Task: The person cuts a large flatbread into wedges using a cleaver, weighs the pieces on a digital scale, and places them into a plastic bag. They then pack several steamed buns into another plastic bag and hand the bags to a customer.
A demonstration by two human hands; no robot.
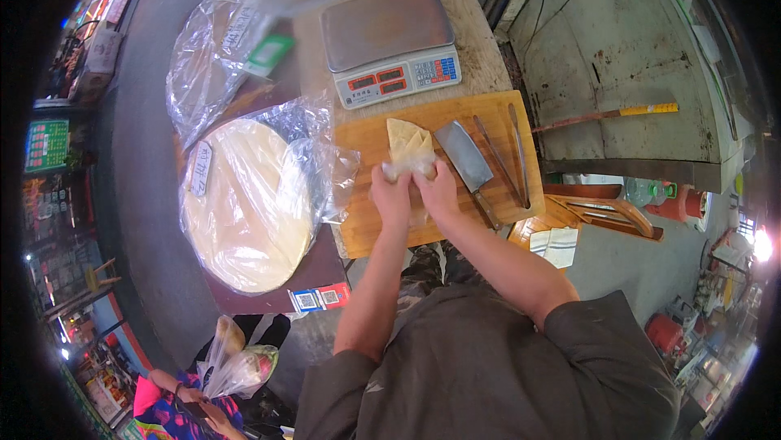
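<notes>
My left hand (392, 191) and my right hand (437, 189) come together over a wooden cutting board (366, 233). Between them they grip the edge of a clear plastic bag (407, 168). Wedges of folded flatbread (406, 136) stick out of the bag on the side away from me; how far they reach inside is hidden by my fingers. To the right of my right hand, a cleaver (466, 153) lies flat on the board with its handle toward me. Beside it rest metal tongs (517, 147), their arms spread apart.
Left of the board, large round flatbreads (244, 214) lie under clear plastic. Another plastic bag (204, 61) lies beyond them. A digital scale (387, 28) stands behind the board. A metal cabinet (616, 67) is at the right. At lower left, a person (189, 403) holds a phone and carries bags.
</notes>
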